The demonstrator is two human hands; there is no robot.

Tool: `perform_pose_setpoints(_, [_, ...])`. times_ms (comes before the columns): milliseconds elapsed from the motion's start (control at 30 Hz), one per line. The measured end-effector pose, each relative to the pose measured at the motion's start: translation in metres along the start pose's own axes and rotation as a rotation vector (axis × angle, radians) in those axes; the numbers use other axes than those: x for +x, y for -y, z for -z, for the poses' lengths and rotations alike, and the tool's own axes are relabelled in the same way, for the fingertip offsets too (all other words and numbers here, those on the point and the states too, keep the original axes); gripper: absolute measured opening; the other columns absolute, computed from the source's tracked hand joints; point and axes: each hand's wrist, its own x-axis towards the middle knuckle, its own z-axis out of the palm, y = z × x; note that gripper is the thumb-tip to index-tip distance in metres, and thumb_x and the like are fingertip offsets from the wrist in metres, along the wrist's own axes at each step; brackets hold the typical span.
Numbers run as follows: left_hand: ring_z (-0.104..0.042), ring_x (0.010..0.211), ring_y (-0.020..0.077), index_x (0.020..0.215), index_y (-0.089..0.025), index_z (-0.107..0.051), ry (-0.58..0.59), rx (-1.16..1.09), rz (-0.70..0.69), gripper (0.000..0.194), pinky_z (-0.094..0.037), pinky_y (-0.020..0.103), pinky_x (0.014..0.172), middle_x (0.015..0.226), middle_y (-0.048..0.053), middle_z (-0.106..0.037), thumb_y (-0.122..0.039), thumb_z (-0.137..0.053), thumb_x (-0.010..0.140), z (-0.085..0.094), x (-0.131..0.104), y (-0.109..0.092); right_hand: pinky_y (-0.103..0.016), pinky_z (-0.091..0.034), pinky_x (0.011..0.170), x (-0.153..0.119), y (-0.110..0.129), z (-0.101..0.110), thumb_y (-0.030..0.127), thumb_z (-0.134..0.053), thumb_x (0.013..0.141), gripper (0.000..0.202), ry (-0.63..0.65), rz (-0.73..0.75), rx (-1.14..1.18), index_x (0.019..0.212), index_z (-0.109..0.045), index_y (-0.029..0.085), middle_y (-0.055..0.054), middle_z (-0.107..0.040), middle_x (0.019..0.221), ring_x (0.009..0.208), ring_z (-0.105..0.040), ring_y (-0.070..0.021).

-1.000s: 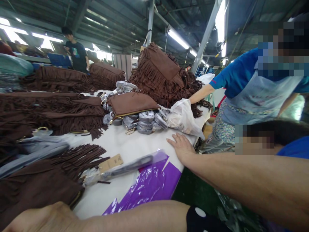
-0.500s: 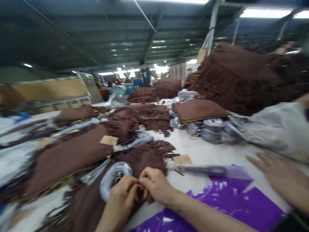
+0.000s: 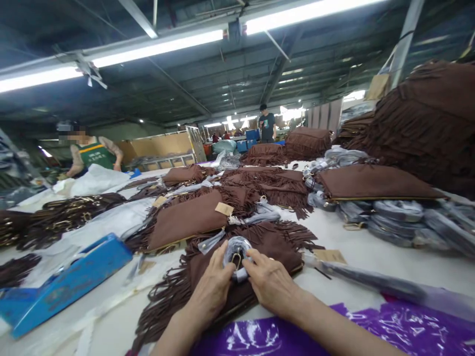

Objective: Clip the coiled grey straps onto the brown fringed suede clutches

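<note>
In the head view, the only one, your left hand (image 3: 213, 277) and right hand (image 3: 273, 279) grasp a plastic-wrapped coil (image 3: 239, 242) from opposite sides, fingers and thumbs at its rim. The two-sided hold probably keeps the turns from springing loose. A gold hook (image 3: 236, 259) shows in its middle, perhaps left there so it stays within the ring. The coil is over a fringed bag (image 3: 282, 246), toward the near edge of the bench (image 3: 328, 228); you cannot tell from here whether it rests on the bag or is slightly lifted.

That bag lies flat with its zip toward you and its fringe spread to both sides, which likely gives you a level surface to work on. Purple plastic (image 3: 256, 336) covers part of the bench nearest you, perhaps to protect what is laid there. To your right, a second bag (image 3: 374, 183) lies across a row of wrapped coils (image 3: 395, 215), seemingly to save space. A blue holder (image 3: 74, 282) stands toward the bench's near left corner, apart from your hands.
</note>
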Motion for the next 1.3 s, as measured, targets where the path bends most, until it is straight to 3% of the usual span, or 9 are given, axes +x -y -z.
perform_pose_setpoints(167, [-0.022, 0.132, 0.0295, 0.089, -0.011, -0.054, -0.042, -0.029, -0.014, 0.027, -0.034, 0.050, 0.103, 0.141, 0.021, -0.027, 0.004, -0.044, 0.070, 0.015, 0.014, -0.017, -0.026, -0.046, 0.065, 0.018, -0.006, 0.005, 0.010, -0.048, 0.078, 0.016, 0.097, 0.077, -0.071, 0.090, -0.057, 0.015, -0.006, -0.058, 0.095, 0.075, -0.058, -0.0164])
perform_pose_setpoints(267, [-0.022, 0.133, 0.0284, 0.122, -0.014, -0.040, -0.098, -0.005, 0.008, 0.053, -0.036, 0.048, 0.102, 0.144, 0.019, -0.021, -0.004, -0.053, 0.072, 0.026, -0.001, -0.028, -0.025, -0.045, 0.072, 0.011, -0.017, 0.012, 0.012, -0.049, 0.080, 0.011, 0.064, 0.076, -0.049, 0.089, -0.055, 0.015, -0.005, -0.058, 0.093, 0.083, -0.057, -0.0165])
perform_pose_setpoints(367, [-0.037, 0.123, 0.0313, 0.132, -0.016, -0.026, -0.120, 0.083, 0.040, 0.076, -0.042, 0.049, 0.095, 0.135, 0.017, -0.037, -0.014, -0.064, 0.066, 0.023, -0.024, -0.032, -0.026, -0.045, 0.074, -0.005, -0.028, 0.021, 0.012, -0.050, 0.081, 0.007, -0.053, -0.020, 0.038, 0.086, -0.053, 0.016, -0.005, -0.057, 0.093, 0.085, -0.056, -0.0166])
perform_pose_setpoints(533, [-0.056, 0.080, 0.0239, 0.085, -0.017, -0.054, 0.047, 0.264, 0.007, 0.008, -0.049, 0.038, 0.067, 0.087, 0.006, -0.059, -0.012, -0.050, 0.080, 0.009, -0.034, -0.029, -0.026, -0.043, 0.076, -0.032, -0.027, 0.033, 0.011, -0.046, 0.085, 0.009, -0.153, 0.204, 0.161, 0.090, -0.053, 0.015, -0.007, -0.057, 0.097, 0.088, -0.053, -0.0163])
perform_pose_setpoints(633, [-0.055, 0.068, 0.0222, 0.075, -0.017, -0.053, 0.125, 0.333, 0.045, 0.017, -0.048, 0.035, 0.060, 0.075, 0.005, -0.057, -0.005, -0.042, 0.082, 0.016, -0.019, -0.022, -0.027, -0.039, 0.064, -0.044, -0.009, 0.037, 0.012, -0.042, 0.088, 0.012, 0.011, 0.422, 0.014, 0.090, -0.053, 0.017, -0.002, -0.059, 0.089, 0.073, -0.050, -0.0141])
perform_pose_setpoints(767, [-0.059, 0.072, 0.0207, 0.076, -0.016, -0.051, 0.053, 0.269, 0.159, 0.019, -0.048, 0.032, 0.063, 0.075, 0.005, -0.057, -0.014, -0.037, 0.088, 0.038, 0.000, -0.009, -0.028, -0.033, 0.056, -0.048, 0.011, 0.040, 0.018, -0.052, 0.087, 0.004, 0.183, 0.516, -0.129, 0.084, -0.051, 0.019, 0.003, -0.058, 0.081, 0.067, -0.045, -0.0129])
perform_pose_setpoints(967, [-0.054, 0.060, 0.0202, 0.070, -0.019, -0.048, -0.136, 0.430, -0.066, 0.020, -0.044, 0.029, 0.052, 0.066, 0.003, -0.053, -0.012, -0.037, 0.085, 0.054, 0.006, -0.015, -0.029, -0.034, 0.063, -0.041, 0.007, 0.021, 0.010, -0.050, 0.083, 0.012, 0.109, 0.397, -0.197, 0.093, -0.050, 0.019, 0.001, -0.058, 0.084, 0.073, -0.048, -0.0153])
perform_pose_setpoints(1167, [-0.049, 0.057, 0.0198, 0.071, -0.019, -0.043, -0.238, 0.527, -0.149, 0.018, -0.040, 0.029, 0.049, 0.064, 0.003, -0.049, -0.006, -0.038, 0.082, 0.050, 0.000, -0.027, -0.038, -0.036, 0.088, -0.042, -0.008, -0.015, 0.007, -0.047, 0.075, 0.038, -0.235, 0.328, -0.374, 0.113, -0.050, 0.011, -0.013, -0.061, 0.107, 0.105, -0.050, -0.0251])
perform_pose_setpoints(1300, [-0.047, 0.057, 0.0194, 0.072, -0.019, -0.043, -0.279, 0.511, -0.162, 0.017, -0.039, 0.030, 0.050, 0.063, 0.002, -0.047, -0.007, -0.038, 0.084, 0.049, -0.004, -0.027, -0.035, -0.045, 0.067, -0.025, -0.006, -0.011, -0.002, -0.047, 0.067, 0.025, 0.061, 0.125, -0.313, 0.083, -0.063, 0.010, -0.012, -0.067, 0.077, 0.074, -0.061, -0.0241])
